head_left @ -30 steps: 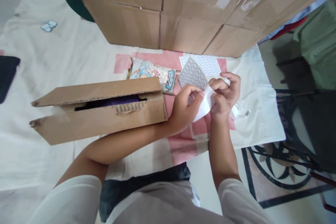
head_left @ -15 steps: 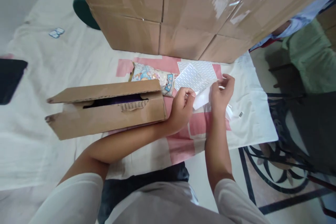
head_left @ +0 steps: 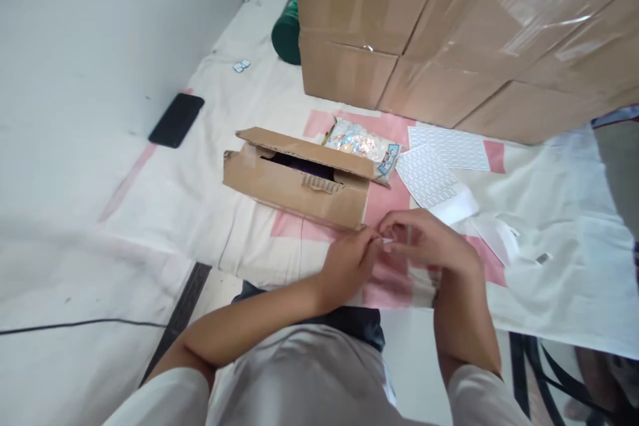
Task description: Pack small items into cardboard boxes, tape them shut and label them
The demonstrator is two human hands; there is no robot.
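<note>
You are wearing a plain, pale whitish-grey shirt, which is hanging loosely and creasing in soft folds across the front. Its short left sleeve and right sleeve are looking whiter than the front and are ending in wide, fairly straight edges, leaving your forearms, left hand and right hand bare. Just past the shirt, dark, nearly black clothing is showing.

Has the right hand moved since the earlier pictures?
Yes: judged against the cardboard stack, the right hand has moved left and farther away from it.
</note>
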